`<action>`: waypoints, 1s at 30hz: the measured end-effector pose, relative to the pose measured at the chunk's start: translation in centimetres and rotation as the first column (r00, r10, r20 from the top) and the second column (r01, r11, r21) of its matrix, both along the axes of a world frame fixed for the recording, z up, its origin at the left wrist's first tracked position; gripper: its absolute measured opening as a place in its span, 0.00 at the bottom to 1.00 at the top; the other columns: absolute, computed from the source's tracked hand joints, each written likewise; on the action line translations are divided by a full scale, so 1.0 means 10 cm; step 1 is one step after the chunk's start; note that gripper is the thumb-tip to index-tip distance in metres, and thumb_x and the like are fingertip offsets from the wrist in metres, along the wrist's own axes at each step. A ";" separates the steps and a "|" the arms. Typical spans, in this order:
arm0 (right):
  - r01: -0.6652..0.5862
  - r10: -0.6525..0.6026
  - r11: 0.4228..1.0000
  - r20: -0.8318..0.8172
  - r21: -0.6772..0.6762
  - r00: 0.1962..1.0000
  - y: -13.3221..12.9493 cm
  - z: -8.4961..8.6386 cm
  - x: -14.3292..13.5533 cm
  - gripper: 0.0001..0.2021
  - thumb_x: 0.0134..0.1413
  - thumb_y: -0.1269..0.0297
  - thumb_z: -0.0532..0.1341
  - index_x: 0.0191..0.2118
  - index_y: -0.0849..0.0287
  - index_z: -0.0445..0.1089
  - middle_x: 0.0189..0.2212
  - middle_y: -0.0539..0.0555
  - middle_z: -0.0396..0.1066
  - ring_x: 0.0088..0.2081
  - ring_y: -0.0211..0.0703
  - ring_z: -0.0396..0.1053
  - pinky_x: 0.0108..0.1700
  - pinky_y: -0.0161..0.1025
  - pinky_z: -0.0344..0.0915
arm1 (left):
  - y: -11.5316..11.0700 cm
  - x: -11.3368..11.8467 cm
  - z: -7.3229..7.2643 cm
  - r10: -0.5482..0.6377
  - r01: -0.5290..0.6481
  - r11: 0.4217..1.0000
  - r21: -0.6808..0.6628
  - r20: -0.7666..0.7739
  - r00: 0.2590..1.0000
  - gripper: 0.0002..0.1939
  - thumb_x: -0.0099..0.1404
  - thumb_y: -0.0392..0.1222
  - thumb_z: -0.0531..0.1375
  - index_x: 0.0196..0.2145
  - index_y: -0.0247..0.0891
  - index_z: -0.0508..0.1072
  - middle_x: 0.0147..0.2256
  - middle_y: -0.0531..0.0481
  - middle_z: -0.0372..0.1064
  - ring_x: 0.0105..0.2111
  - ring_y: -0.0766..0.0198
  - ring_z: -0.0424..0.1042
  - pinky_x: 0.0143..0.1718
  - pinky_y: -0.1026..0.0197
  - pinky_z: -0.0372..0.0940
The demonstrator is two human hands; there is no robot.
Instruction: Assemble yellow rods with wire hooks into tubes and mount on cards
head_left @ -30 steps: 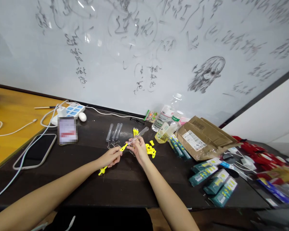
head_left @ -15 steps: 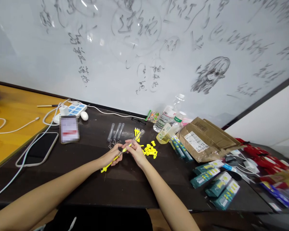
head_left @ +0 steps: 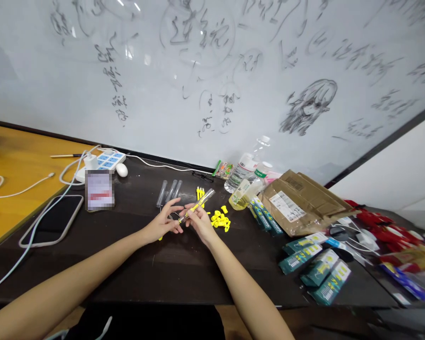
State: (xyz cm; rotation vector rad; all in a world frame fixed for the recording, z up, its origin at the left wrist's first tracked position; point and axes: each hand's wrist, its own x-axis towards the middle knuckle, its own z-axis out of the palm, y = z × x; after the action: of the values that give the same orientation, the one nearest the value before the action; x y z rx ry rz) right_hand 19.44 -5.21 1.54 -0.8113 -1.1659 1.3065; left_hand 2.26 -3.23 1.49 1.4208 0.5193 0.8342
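My right hand [head_left: 200, 224] pinches a clear tube [head_left: 209, 193] with a slim yellow piece inside it; the tube slants up to the right. Beside its lower end is my left hand [head_left: 162, 224], fingers spread; whether a fingertip touches the tube I cannot tell. A yellow tip [head_left: 160, 238] shows below the left hand, the rest of it hidden. Beyond that hand lie three clear tubes [head_left: 171, 191], and some thin wire pieces are partly covered by its fingers. Yellow sticks [head_left: 200, 192] and a pile of small yellow parts [head_left: 219, 220] lie near my right hand.
On the left are a phone [head_left: 56, 219], a power strip [head_left: 109, 160] and cables. Bottles [head_left: 239, 174], a brown paper package [head_left: 297, 203] and several green boxes [head_left: 331, 283] stand or lie on the right. A whiteboard [head_left: 145, 118] rises behind the dark table.
My left hand has opened and its fingers have spread away from the tube. The long yellow stick that jutted out below it is now mostly out of sight. The right hand keeps its pinch.
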 end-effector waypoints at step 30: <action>-0.004 0.004 0.998 -0.003 -0.055 1.000 0.04 0.07 0.19 0.15 0.47 0.61 0.65 0.40 0.57 0.63 0.32 0.50 0.73 0.28 0.36 0.73 0.33 0.36 0.73 | 0.05 -0.15 0.03 0.151 0.065 0.908 0.414 -0.469 0.870 0.16 0.55 0.53 0.61 0.35 0.39 0.69 0.23 0.56 0.65 0.23 0.66 0.63 0.26 0.67 0.55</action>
State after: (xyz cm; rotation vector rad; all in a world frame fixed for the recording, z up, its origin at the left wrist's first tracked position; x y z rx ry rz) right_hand 21.36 -4.83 2.28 -0.8471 -1.1342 1.3478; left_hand 0.78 -2.76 1.83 2.0526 0.7958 0.6314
